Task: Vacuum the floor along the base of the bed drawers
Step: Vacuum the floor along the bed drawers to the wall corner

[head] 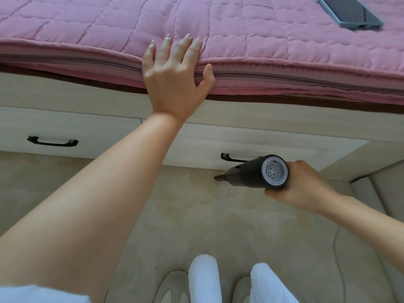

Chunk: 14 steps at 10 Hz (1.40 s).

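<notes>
Left hand (175,84): lay flat on the edge of the pink quilted bedcover (240,36), fingers spread wide and extended, thumb hooked over the folded edge; it pressed on the fabric and gripped nothing.
Right hand (303,184): fingers curled closed around the body of the handheld vacuum (255,173); the fingertips were hidden behind the barrel.
Handheld vacuum: a short dark cylinder, matte, with a pale grey round end cap pierced by concentric vent slots facing the camera; it tapered to a narrow dark nozzle (219,177).
Nozzle position: the tip was on or just above the floor (175,215), just in front of the base of the right-hand drawer (284,147); contact cannot be told.
Debris (205,179): fine dark specks scattered on the floor just beside the nozzle tip.
Floor: pale beige, smooth, faintly mottled.
Drawers: two off-white wood-grain fronts side by side, each with a slim black bar handle (52,142); the right handle was partly hidden by the vacuum.
Bedcover: stitched in puffed rectangular panels, with a zip line along the side.
Phone (349,13): flat, dark, in a grey-blue case, lying on the bedcover at upper right, well apart from both hands.
</notes>
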Each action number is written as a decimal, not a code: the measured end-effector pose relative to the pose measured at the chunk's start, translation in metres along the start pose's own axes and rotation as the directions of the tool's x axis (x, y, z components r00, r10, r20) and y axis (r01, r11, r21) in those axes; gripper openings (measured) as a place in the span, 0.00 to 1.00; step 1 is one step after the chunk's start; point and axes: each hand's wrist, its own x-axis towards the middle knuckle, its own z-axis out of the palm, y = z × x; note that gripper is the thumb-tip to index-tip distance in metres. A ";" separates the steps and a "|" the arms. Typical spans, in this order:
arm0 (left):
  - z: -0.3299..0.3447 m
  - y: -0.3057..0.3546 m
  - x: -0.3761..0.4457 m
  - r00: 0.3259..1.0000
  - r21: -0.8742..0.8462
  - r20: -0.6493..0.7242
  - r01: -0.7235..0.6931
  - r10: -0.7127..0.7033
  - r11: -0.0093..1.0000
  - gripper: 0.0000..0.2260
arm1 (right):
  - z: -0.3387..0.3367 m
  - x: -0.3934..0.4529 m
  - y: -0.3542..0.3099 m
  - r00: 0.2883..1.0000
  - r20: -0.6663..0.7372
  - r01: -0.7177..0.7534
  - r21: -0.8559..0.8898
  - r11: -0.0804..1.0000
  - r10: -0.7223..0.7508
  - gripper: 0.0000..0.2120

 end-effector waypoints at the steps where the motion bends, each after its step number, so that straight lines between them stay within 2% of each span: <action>1: 0.000 -0.001 0.000 1.000 0.000 -0.007 -0.003 0.003 1.000 0.19 | 0.004 0.007 -0.005 1.000 -0.014 -0.012 0.008 1.000 0.013 0.14; 5: 0.000 -0.001 0.000 1.000 -0.002 -0.002 -0.001 0.001 1.000 0.19 | 0.000 -0.003 -0.012 0.998 0.026 0.061 -0.022 0.998 -0.060 0.16; 7: 0.000 0.000 0.000 1.000 -0.001 -0.006 -0.002 0.002 1.000 0.19 | -0.001 -0.021 -0.006 0.997 0.040 0.061 0.054 0.997 -0.063 0.11; 11: 0.002 -0.001 0.000 1.000 -0.006 -0.023 -0.004 0.004 1.000 0.18 | 0.005 -0.006 -0.008 0.999 0.010 0.041 0.021 0.999 -0.041 0.10; 14: 0.001 0.000 0.000 1.000 -0.009 -0.011 0.001 -0.001 1.000 0.19 | 0.006 0.015 -0.035 0.997 -0.006 0.077 -0.041 0.996 -0.078 0.15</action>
